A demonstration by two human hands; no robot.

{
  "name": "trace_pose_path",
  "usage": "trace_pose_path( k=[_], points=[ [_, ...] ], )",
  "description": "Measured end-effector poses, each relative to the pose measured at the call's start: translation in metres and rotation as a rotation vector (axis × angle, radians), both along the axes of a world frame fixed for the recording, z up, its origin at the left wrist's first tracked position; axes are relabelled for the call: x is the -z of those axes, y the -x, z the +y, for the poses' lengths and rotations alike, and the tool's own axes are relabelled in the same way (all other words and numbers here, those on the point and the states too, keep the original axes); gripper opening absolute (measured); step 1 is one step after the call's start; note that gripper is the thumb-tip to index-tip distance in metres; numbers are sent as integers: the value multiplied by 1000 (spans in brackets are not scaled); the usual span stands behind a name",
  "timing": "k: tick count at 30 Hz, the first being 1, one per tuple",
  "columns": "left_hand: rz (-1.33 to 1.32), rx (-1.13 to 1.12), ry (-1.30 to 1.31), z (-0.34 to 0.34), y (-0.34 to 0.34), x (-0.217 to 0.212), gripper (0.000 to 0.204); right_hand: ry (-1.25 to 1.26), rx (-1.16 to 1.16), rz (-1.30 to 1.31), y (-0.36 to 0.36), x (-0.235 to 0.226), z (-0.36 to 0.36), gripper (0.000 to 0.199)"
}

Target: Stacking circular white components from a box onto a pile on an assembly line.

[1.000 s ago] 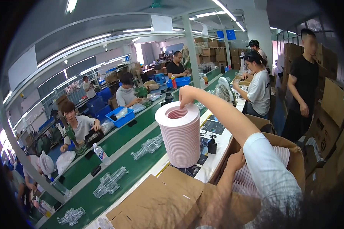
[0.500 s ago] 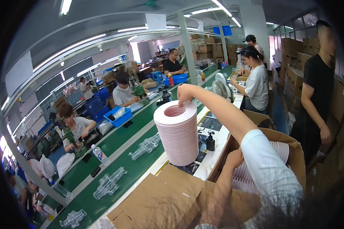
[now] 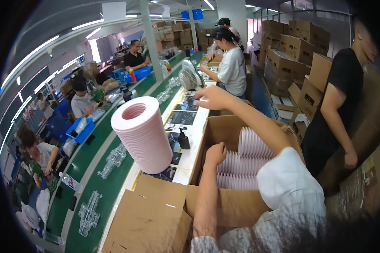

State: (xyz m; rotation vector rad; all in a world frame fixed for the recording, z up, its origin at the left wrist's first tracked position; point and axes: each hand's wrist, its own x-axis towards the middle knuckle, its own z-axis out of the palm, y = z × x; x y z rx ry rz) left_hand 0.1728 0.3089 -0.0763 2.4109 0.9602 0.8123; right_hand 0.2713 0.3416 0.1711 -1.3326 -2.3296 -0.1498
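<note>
A tall stack of pale pink flat rings (image 3: 142, 139) stands upright on the white bench ledge, a round hole down its middle. My right hand (image 3: 215, 98) hovers to the right of the stack, apart from it, with fingers stretched out and nothing in them. Below, an open cardboard box (image 3: 195, 162) holds several rows of the same rings (image 3: 245, 164) lying on their sides. My left hand (image 3: 215, 154) is closed at the box's left side, by the ends of the ring rows; what its fingers hold, if anything, is hidden.
A black pump bottle (image 3: 183, 139) stands between stack and box. Left of the ledge runs a green conveyor (image 3: 105, 185) with clear plastic parts (image 3: 89, 213). A fan (image 3: 190, 76) sits farther along. A person in black (image 3: 340, 92) stands at right; others work at the benches.
My right hand has come off the top rim of the ring stack, and its fingers have opened. The view has turned right, showing more of the box's inside. My left hand stays closed there.
</note>
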Motion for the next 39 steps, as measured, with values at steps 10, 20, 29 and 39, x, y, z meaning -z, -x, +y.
trace_pose_path(
  k=[10,20,29,39],
  points=[
    [101,82,27,-6,-24,2,20,146,560,-129,-201,204,-107,42],
    [170,65,60,-1,-19,6,20,487,242,-809,-180,220,-46,30],
    [154,59,29,0,-21,10,18,451,7,-877,-193,225,-32,21],
    [-470,-215,25,0,-18,-13,34,26,339,280,-141,114,-109,20]
  ],
)
